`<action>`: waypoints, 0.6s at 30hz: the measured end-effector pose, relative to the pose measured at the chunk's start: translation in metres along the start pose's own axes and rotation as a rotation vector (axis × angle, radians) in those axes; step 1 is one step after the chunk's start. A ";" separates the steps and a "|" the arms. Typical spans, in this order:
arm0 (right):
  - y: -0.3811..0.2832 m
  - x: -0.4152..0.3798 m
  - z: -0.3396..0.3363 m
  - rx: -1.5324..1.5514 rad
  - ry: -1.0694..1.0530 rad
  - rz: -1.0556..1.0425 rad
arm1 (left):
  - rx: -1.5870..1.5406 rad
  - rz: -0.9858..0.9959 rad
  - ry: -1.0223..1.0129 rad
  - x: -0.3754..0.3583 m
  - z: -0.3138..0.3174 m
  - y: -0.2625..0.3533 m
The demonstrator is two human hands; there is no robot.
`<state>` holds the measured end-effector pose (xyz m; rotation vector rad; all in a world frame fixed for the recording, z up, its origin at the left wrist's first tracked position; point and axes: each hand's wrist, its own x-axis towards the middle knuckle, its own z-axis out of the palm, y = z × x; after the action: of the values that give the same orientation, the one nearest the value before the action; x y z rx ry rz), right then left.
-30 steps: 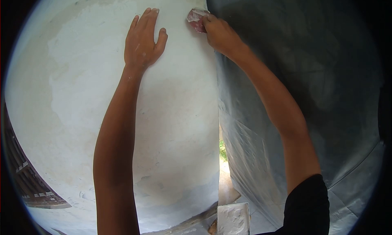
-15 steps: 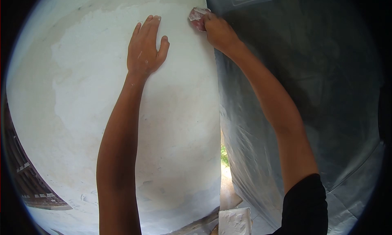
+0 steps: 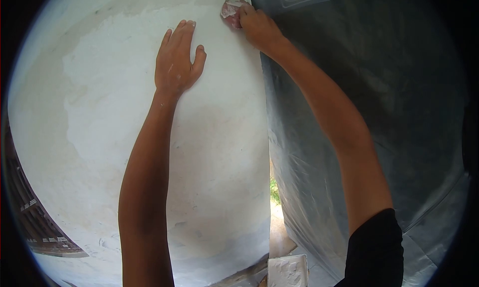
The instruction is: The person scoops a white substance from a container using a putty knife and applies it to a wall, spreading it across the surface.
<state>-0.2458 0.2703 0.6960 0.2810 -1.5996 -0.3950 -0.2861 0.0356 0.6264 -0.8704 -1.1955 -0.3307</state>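
Observation:
A large white surface (image 3: 214,137) with beige and grey patches fills the left and middle of the view. My left hand (image 3: 178,57) lies flat on it, fingers stretched upward and thumb apart, holding nothing. Near the surface's upper right edge, my right hand (image 3: 259,30) grips a reddish pad (image 3: 231,15) smeared with white material. The pad is against the white surface. White specks show on the back of my left hand.
Dark plastic sheeting (image 3: 349,87) hangs along the right side. At the bottom, a tray (image 3: 288,271) holds white paste. Green plants (image 3: 274,191) show through the narrow gap. Dark slatted material (image 3: 35,212) is at the lower left.
My right hand has moved a little up and to the left with the reddish pad. My left hand has stayed practically in place.

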 end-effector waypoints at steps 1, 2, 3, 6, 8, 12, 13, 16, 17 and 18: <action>-0.004 -0.008 0.004 -0.003 -0.036 0.016 | 0.004 0.000 -0.002 0.000 0.000 0.000; -0.010 -0.017 0.004 -0.007 -0.074 0.030 | 0.006 -0.005 -0.003 -0.001 0.000 0.001; -0.016 -0.025 -0.004 -0.008 -0.075 0.028 | 0.006 -0.006 -0.001 -0.001 0.000 0.001; -0.026 -0.041 -0.032 0.119 -0.195 0.031 | 0.002 -0.001 0.010 -0.001 0.000 0.002; -0.022 -0.033 -0.052 0.341 -0.163 0.098 | 0.014 -0.006 -0.007 -0.001 0.000 0.002; 0.008 0.026 -0.027 0.264 0.041 0.137 | 0.022 -0.010 -0.012 -0.001 0.001 0.001; 0.017 0.043 -0.007 0.243 0.111 0.168 | 0.021 -0.012 -0.010 -0.001 0.001 0.001; 0.028 0.078 0.025 0.119 0.140 0.136 | 0.015 -0.016 -0.001 -0.002 0.002 0.001; 0.028 0.082 0.030 0.012 0.105 0.076 | 0.008 -0.012 0.008 -0.002 0.001 0.002; 0.028 0.079 0.036 0.015 0.107 0.079 | 0.011 -0.009 0.006 -0.002 0.002 0.002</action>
<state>-0.2855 0.2655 0.7781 0.2458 -1.5042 -0.3028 -0.2865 0.0377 0.6240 -0.8546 -1.1951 -0.3335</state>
